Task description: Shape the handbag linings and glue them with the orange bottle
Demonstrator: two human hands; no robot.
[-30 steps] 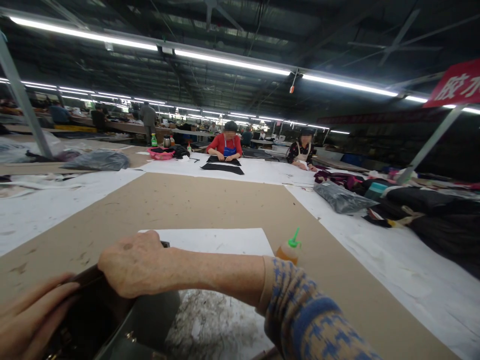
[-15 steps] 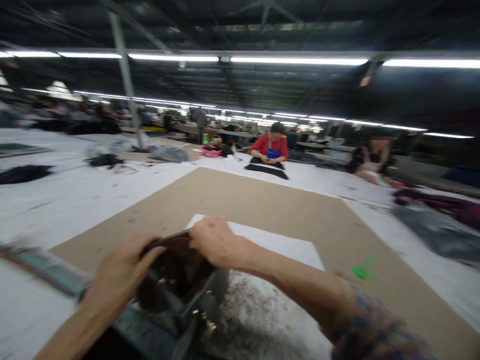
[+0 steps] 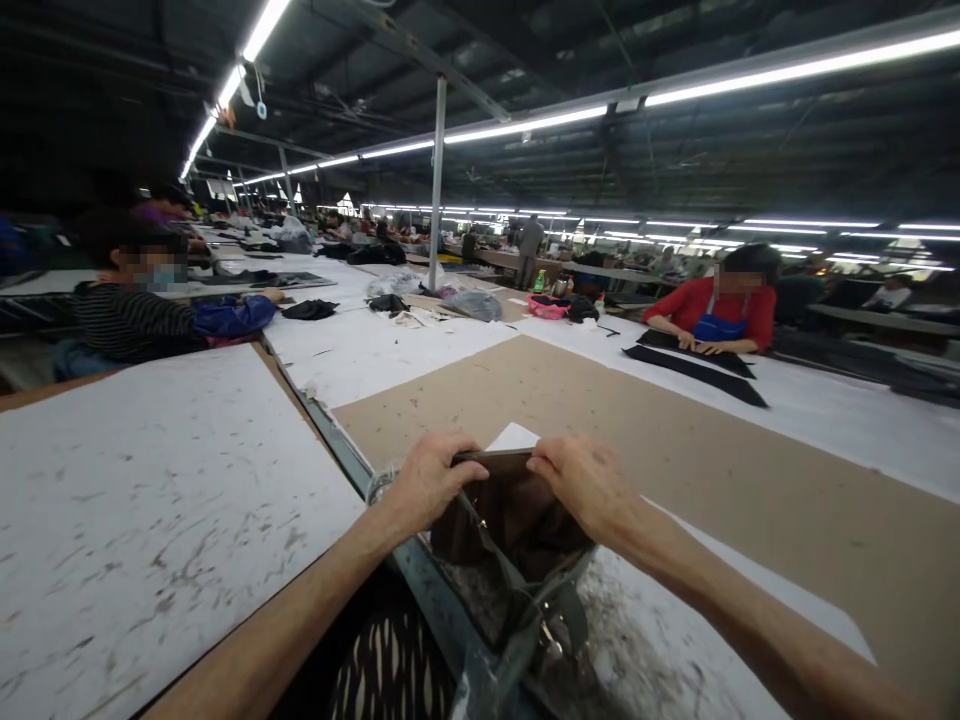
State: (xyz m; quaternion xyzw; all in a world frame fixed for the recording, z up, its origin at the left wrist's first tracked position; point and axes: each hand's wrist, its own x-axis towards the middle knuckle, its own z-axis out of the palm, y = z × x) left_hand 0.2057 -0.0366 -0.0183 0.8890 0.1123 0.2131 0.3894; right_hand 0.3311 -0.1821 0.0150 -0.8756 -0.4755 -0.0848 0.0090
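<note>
A dark olive-grey bag (image 3: 517,530) with a brown lining, straps and shiny metal fittings hangs open-mouthed at the table's near edge. My left hand (image 3: 435,478) pinches the left part of its far rim between thumb and fingers. On the right part of that same rim, my right hand (image 3: 581,482) is closed, with the edge stretched fairly straight between both hands. The bag's lower body lies over a white sheet (image 3: 660,630) strewn with dark lint, and its bottom is partly hidden.
Brown board (image 3: 600,400) covers the table's middle. Across it, a person in red (image 3: 712,310) handles black fabric pieces (image 3: 694,370). Another person in a striped top (image 3: 135,320) sits at left. Beyond stand spray bottles (image 3: 540,281) and a pink basket (image 3: 547,306). A lint-marked white table (image 3: 172,500) lies left.
My view has swung left, so the person in red now appears farther right and the striped-top person shows. Both hands still hold the bag's rim, which now looks straighter.
</note>
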